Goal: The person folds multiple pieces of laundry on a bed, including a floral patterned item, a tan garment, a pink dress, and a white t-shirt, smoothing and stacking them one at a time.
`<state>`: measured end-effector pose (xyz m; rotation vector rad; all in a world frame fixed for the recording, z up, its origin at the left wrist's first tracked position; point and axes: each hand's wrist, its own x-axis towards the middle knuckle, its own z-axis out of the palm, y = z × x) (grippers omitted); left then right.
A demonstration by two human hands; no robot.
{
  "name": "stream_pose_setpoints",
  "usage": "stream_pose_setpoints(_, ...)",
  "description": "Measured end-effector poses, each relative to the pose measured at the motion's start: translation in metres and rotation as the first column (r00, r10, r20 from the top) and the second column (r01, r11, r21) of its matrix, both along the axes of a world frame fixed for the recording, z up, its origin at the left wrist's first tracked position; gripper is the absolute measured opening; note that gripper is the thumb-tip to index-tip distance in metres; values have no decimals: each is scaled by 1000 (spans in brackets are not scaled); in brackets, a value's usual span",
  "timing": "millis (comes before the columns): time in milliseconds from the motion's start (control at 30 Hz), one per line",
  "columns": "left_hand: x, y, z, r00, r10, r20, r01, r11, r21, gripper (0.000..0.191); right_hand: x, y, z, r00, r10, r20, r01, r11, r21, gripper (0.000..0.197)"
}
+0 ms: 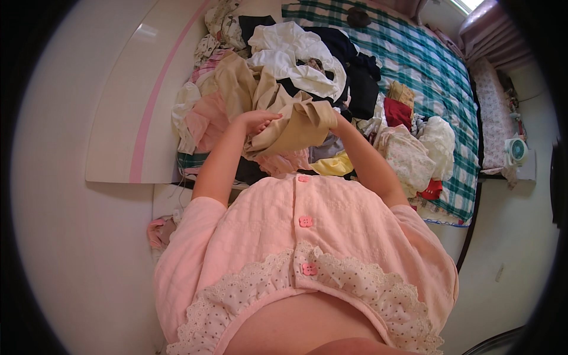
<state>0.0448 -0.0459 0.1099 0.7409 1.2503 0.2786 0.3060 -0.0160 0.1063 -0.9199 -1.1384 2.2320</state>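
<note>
A beige cloth garment (301, 128), possibly trousers, is raised in loose folds between my two hands. My left hand (259, 121) has its fingers curled at the garment's left side. At the opposite end, my right hand (339, 124) grips the cloth, its fingers mostly hidden behind a fold. More beige fabric trails back onto the heap of clothes. Behind it lies a crumpled white garment (288, 44) over dark clothing (364, 84). Pink sheer cloth (206, 120) rests to the left, and a yellow piece (333, 164) lies below the raised garment.
The heap covers part of a bed with a green-and-white checked cover (412, 57). A smaller pile with a floral garment (406, 155) and a white garment (437, 146) sits at right. A pink-striped white panel (120, 111) borders the left. A small fan (516, 151) stands far right.
</note>
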Motion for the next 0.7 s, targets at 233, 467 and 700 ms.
stream_pose_setpoints(233, 41, -5, -5, 856, 215, 471, -112, 965, -236, 38, -11, -12, 20, 969, -116, 220, 102, 992, 73, 32)
stream_pose_setpoints(467, 47, 8, 10, 638, 197, 744, -146, 980, -134, 34, -11, -22, 60, 978, -203, 51, 179, 937, 301, 32)
stream_pose_setpoints(700, 62, 16, 90, 568, 190, 801, -295, 955, -18, 32, -3, -25, 109, 967, -241, -85, 254, 870, 422, 28)
